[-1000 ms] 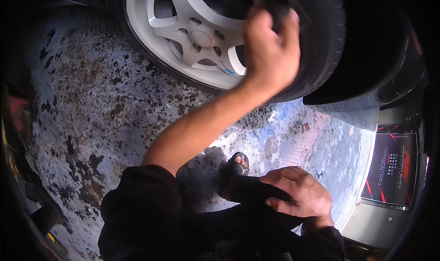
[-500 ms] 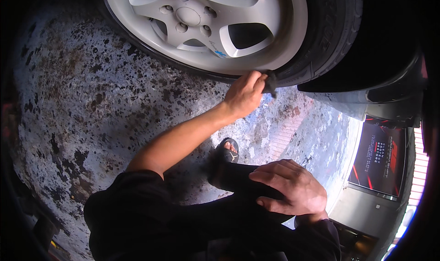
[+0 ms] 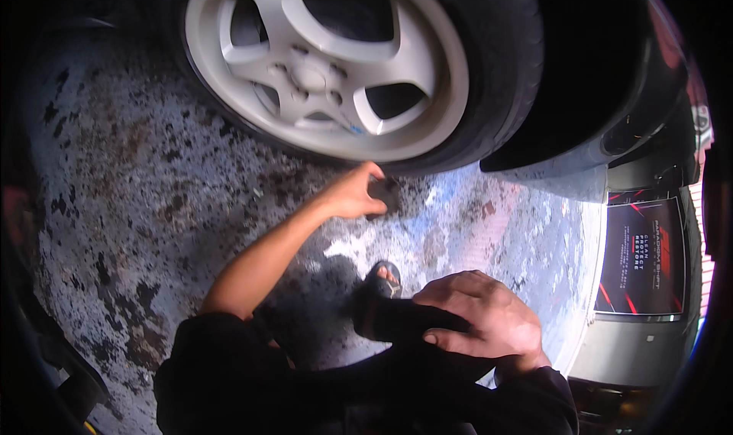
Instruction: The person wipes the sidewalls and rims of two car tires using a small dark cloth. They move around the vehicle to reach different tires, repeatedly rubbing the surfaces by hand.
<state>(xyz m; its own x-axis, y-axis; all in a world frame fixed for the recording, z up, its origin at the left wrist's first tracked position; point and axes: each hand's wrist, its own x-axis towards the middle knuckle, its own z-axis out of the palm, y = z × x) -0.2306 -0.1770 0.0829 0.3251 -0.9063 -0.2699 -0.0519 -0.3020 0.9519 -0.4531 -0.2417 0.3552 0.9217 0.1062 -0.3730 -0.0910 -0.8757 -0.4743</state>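
Note:
My left hand (image 3: pixel 353 192) reaches out below the wheel, thumb and fingers pinched around a small dark pad (image 3: pixel 386 196), a sponge or folded cloth. The pad stands a little apart from the lower edge of the black tyre (image 3: pixel 498 76). Above it is the silver spoked wheel rim (image 3: pixel 308 77), with a small blue mark on one spoke. My right hand (image 3: pixel 485 316) lies over my black-trousered knee (image 3: pixel 397 320), holding nothing, its fingers stretched out and apart from the thumb.
The concrete floor (image 3: pixel 145 206) has worn, flaking paint with dark patches. Dark car bodywork (image 3: pixel 603 141) curves beside the tyre at the upper right. Farther right, a black and red poster (image 3: pixel 637 255) hangs on a wall. My sandalled foot (image 3: pixel 387 276) is between my hands.
My left hand has moved down and left with the dark pad, away from the tyre. The wheel sits lower and further left in view. My right hand has stayed on the knee.

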